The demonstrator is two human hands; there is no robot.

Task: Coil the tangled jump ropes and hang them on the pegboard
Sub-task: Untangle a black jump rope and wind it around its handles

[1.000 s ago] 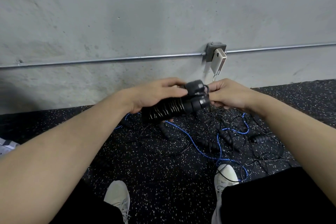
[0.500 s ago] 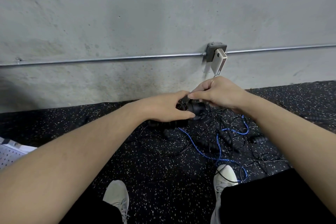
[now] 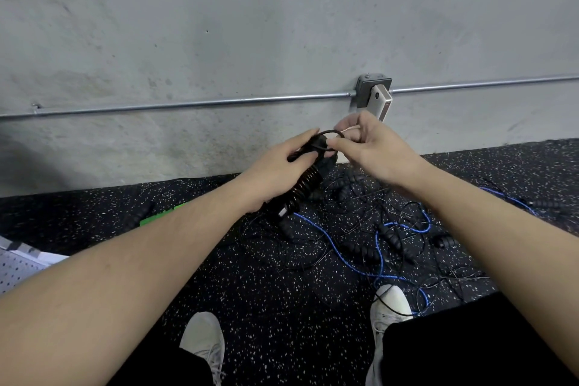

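Wrapped around a black coiled rope point(image 3: 305, 185), the left hand point(image 3: 275, 171) holds the bundle above the tangled ropes point(image 3: 380, 240) on the floor, while the right hand point(image 3: 372, 149) pinches a small loop point(image 3: 329, 135) at its top. Since half a second ago the bundle has lifted and tilted, probably being tied off. A pegboard point(image 3: 17, 266) corner lies far left of the tangle.

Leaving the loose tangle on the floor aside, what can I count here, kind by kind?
Bare hands: 2, left hand and right hand, both gripping the bundle
Coiled black jump rope bundle: 1
White shoes: 2
White perforated pegboard: 1
Green strip on the floor: 1
Total: 7
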